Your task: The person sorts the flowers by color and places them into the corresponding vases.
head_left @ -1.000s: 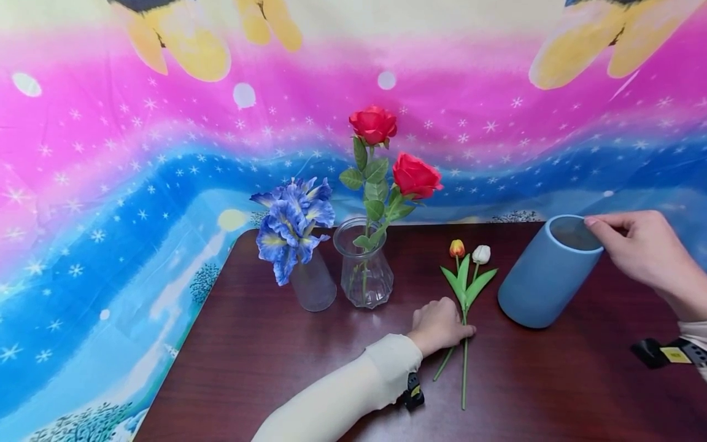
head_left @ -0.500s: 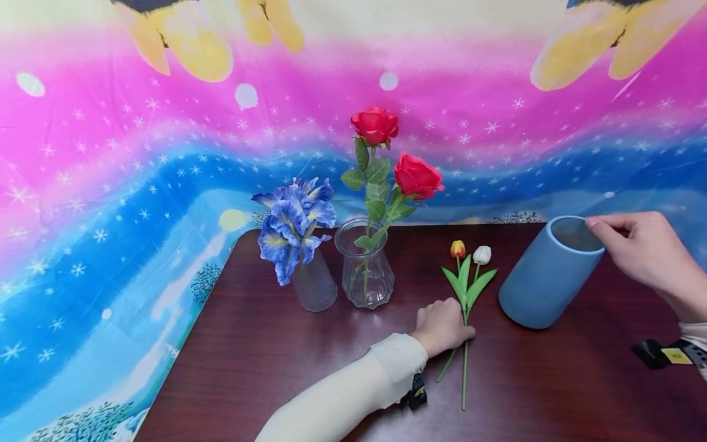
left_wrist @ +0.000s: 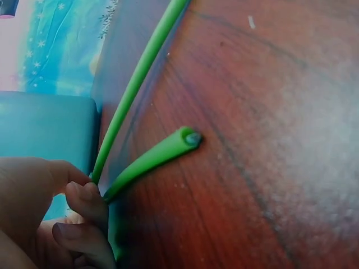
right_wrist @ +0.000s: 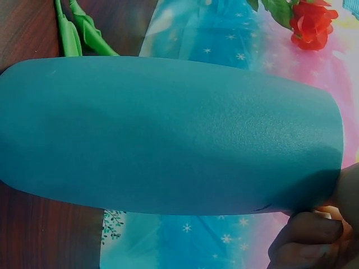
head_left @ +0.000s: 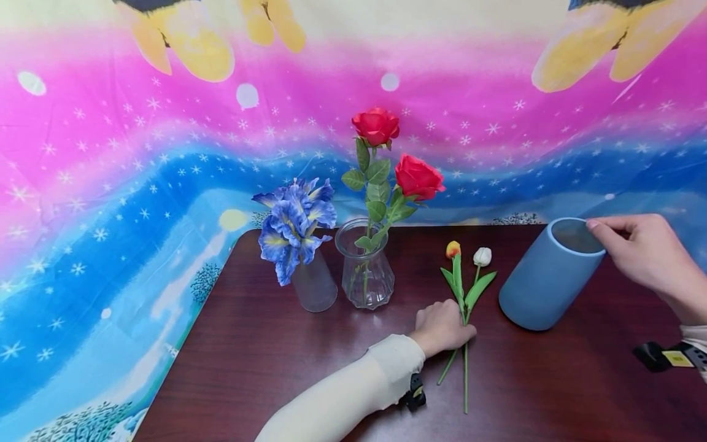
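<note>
Two artificial tulips lie crossed on the table, a yellow-orange tulip (head_left: 453,249) and a white tulip (head_left: 482,256). My left hand (head_left: 443,327) pinches their green stems where they cross, below the leaves. In the left wrist view thumb and fingers close around the stems, and a cut stem end (left_wrist: 190,137) points out past the hand (left_wrist: 61,213). At the right, my right hand (head_left: 643,248) grips the rim of a tall blue vase (head_left: 547,279) between thumb and fingers. Seen from the right wrist, the vase's side (right_wrist: 179,134) hides most of the tulips.
A clear glass vase (head_left: 367,285) with two red roses (head_left: 375,126) stands left of the tulips. Beside it is a frosted vase (head_left: 316,285) holding blue irises (head_left: 293,221). Behind the dark wooden table (head_left: 248,350) hangs a colourful printed cloth (head_left: 309,80).
The yellow-orange tulip's head has shifted slightly left, spreading away from the white one, and its leaf has turned. Both hands stay in nearly the same place.
</note>
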Motion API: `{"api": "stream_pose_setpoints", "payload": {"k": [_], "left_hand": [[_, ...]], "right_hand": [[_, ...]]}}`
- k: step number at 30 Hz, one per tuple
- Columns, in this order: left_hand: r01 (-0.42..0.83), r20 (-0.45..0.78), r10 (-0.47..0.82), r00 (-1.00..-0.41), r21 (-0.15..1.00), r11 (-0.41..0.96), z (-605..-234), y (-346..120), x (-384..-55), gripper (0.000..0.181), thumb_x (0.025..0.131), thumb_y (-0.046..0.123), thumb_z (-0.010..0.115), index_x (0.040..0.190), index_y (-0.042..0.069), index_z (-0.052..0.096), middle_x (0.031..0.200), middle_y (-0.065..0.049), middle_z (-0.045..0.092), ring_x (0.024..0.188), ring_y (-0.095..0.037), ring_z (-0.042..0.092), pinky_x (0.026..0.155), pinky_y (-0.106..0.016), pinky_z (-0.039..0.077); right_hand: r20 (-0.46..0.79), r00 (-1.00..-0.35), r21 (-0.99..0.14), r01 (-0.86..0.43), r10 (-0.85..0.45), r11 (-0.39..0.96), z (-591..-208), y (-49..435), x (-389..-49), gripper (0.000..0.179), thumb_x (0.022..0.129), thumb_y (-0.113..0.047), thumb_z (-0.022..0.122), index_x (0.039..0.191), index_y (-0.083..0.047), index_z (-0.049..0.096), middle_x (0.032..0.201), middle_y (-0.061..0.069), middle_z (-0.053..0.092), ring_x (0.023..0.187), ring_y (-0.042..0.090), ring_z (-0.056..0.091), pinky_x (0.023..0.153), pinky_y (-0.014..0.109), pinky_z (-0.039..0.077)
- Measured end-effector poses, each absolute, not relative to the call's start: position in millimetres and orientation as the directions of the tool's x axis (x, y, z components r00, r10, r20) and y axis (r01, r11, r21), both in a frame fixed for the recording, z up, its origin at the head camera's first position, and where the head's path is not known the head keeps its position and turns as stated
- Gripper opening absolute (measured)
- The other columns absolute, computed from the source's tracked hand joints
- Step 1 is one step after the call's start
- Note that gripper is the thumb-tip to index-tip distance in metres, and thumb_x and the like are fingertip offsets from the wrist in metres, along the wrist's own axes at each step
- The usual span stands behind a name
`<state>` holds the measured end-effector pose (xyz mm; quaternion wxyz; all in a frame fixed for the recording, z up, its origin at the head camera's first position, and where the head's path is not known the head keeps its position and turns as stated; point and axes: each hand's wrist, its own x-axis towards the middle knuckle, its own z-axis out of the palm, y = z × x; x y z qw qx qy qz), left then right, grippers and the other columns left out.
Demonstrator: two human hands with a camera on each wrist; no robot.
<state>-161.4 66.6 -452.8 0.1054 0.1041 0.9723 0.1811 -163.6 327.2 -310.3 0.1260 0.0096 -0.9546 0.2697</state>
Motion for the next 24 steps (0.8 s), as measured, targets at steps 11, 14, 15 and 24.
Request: {"api": "stream_pose_setpoints", "payload": {"k": [11,14,15,24], "left_hand": [[0.125,-0.113,0.227,-0.967,0.563,0.817,-453.6,54.3,-157.2,0.056,0.083,0.037,0.067,0.043,0.022,0.031,0.042,0.011,0.022,0.046,-0.008,0.029,0.050,-0.027,0.031],[0.117,-0.098,0.218,-0.971,0.599,0.792,-451.8,52.2,-154.9,0.056,0.082,0.034,0.068,0.042,0.023,0.029,0.042,0.012,0.020,0.048,-0.008,0.025,0.050,-0.026,0.028],[0.116,-0.093,0.216,-0.972,0.610,0.784,-451.1,52.0,-154.4,0.056,0.081,0.033,0.068,0.043,0.023,0.029,0.043,0.012,0.020,0.048,-0.007,0.025,0.050,-0.025,0.028],[0.127,-0.044,0.229,-0.972,0.724,0.678,-442.8,53.1,-151.3,0.033,0.083,0.029,0.066,0.051,0.028,0.058,0.045,0.020,0.053,0.054,0.002,0.051,0.058,-0.021,0.038]], "right_hand": [[0.258,-0.965,-0.513,-0.092,0.051,0.853,-310.8,328.3,-163.9,0.051,0.109,-0.028,0.042,0.127,0.015,0.060,0.053,0.005,0.035,0.047,0.020,0.029,0.048,0.034,0.027],[0.250,-0.967,-0.517,-0.091,0.048,0.851,-310.6,328.2,-163.4,0.052,0.109,-0.029,0.041,0.128,0.015,0.059,0.053,0.005,0.035,0.046,0.021,0.029,0.048,0.034,0.027],[0.246,-0.968,-0.520,-0.090,0.048,0.850,-310.6,328.1,-163.2,0.052,0.109,-0.029,0.041,0.128,0.015,0.059,0.053,0.005,0.035,0.046,0.021,0.029,0.048,0.034,0.027],[0.230,-0.971,-0.530,-0.076,0.057,0.845,-309.7,327.8,-163.2,0.053,0.109,-0.031,0.041,0.130,0.014,0.059,0.053,0.004,0.035,0.047,0.021,0.029,0.048,0.035,0.027]]}}
